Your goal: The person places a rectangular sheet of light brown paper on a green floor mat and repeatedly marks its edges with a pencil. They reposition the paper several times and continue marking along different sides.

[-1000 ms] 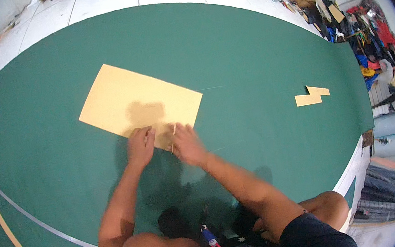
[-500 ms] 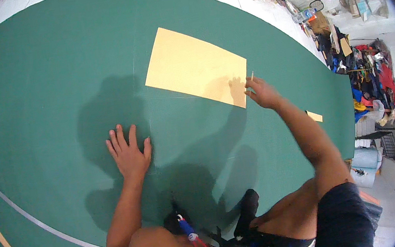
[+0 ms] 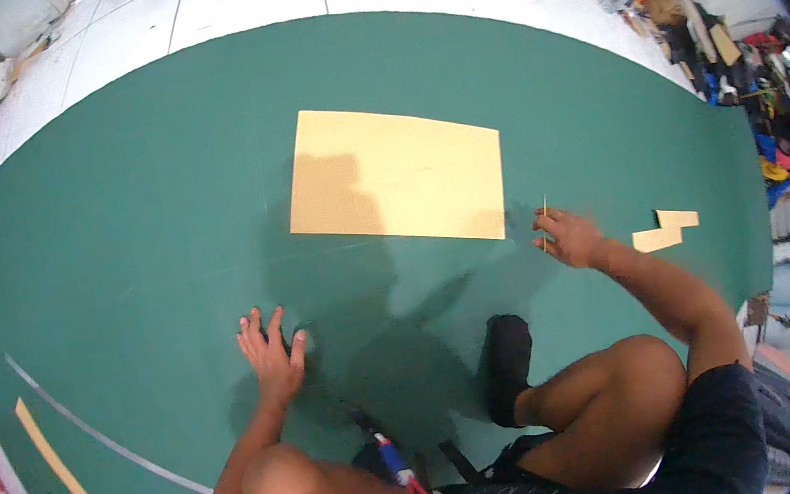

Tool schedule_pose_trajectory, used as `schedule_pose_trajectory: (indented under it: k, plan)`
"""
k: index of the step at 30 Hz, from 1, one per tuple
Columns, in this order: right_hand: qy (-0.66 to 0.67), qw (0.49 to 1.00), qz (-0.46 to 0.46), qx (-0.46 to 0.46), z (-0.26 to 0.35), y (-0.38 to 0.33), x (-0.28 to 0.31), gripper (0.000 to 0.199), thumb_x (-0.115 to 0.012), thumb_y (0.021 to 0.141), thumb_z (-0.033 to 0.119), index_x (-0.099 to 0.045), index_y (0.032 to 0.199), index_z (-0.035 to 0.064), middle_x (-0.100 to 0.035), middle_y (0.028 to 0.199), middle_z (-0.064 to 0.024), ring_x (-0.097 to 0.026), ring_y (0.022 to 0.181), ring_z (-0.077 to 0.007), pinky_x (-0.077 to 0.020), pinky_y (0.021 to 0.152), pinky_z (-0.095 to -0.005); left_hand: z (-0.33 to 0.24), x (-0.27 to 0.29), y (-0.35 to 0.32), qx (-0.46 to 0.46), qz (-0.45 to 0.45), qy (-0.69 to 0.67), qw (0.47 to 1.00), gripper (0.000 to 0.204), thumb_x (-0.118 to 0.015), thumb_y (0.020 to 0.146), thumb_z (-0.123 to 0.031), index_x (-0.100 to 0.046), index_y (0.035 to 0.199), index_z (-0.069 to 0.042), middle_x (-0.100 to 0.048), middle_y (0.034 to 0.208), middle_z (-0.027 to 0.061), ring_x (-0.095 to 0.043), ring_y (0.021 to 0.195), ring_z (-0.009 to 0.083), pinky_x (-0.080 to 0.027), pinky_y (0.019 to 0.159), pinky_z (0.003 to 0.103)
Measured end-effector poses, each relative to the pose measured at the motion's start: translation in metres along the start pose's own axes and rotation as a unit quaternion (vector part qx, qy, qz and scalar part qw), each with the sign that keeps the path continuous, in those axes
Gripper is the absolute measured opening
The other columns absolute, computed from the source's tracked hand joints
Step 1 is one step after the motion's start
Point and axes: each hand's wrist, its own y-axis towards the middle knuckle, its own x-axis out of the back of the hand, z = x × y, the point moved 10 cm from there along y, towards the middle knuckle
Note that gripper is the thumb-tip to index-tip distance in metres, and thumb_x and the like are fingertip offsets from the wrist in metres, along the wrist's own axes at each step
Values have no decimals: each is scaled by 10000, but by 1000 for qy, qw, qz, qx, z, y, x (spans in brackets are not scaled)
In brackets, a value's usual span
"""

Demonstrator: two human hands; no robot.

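Observation:
A large pale-yellow four-sided sheet (image 3: 406, 180) lies flat on the green mat (image 3: 135, 193) ahead of me. Just right of its right edge, my right hand (image 3: 570, 235) is closed in a pinch around a thin yellow stick-like piece (image 3: 544, 203); its exact kind is too small to tell. My left hand (image 3: 274, 357) rests on the mat below the sheet's left part, fingers spread, with nothing in it. Shadows of my head and arms fall across the sheet and mat.
Two small yellow offcuts (image 3: 658, 239) lie at the right. On the left are a long yellow strip (image 3: 54, 459) and a grey ruler-like strip (image 3: 105, 444). My socked foot (image 3: 509, 362) is on the mat. Clutter (image 3: 777, 92) lines the right side beyond white tiles (image 3: 250, 5).
My right hand has drawn away from the sheet's right edge, toward the right, still holding the thin piece. My left hand stays spread on the mat. The whole view has shifted.

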Motion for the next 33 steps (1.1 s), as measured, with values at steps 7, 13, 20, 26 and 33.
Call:
schedule_pose_trajectory:
  k: [7, 13, 20, 26, 33]
  plan:
    - [36, 980, -186, 55, 35, 74, -48, 476, -632, 1008, 383, -559, 1414, 148, -447, 1580, -172, -394, 1470, -430, -295, 1203, -607, 45, 102, 5, 57, 37, -88, 994, 374, -673, 989, -255, -645, 1299, -49, -609, 1350, 195, -562, 1273, 388, -438, 1090, 442]
    - [103, 955, -237, 149, 16, 99, -34, 435, -660, 980, 398, -630, 1338, 153, -462, 1576, -123, -387, 1476, -403, -218, 1221, -649, 8, 198, -21, 216, 104, 88, 967, 349, -739, 942, -267, -685, 1199, -36, -664, 1167, 174, -647, 1068, 371, -529, 927, 458]
    - [125, 953, -242, 133, 5, 98, -51, 445, -683, 963, 389, -635, 1344, 165, -471, 1570, -109, -373, 1485, -389, -203, 1222, -665, -9, 193, -8, 196, 265, 199, 923, 427, -732, 931, -361, -693, 1223, -52, -668, 1244, 204, -633, 1162, 403, -508, 1009, 474]
    - [106, 957, -203, 176, 3, 98, -41, 417, -677, 974, 342, -634, 1342, 151, -503, 1532, -127, -413, 1464, -372, -213, 1221, -668, -31, 107, 102, 111, 256, 153, 948, 460, -691, 966, -347, -634, 1337, -81, -614, 1346, 238, -556, 1301, 406, -474, 1081, 494]
    - [158, 959, -205, 119, -59, 94, -9, 348, -697, 965, 264, -652, 1263, 90, -617, 1408, -136, -543, 1337, -366, -383, 1157, -539, -40, 15, 168, -3, 161, 99, 982, 623, -715, 962, -276, -489, 1533, -174, -375, 1594, 236, -442, 1418, 442, -393, 1183, 514]
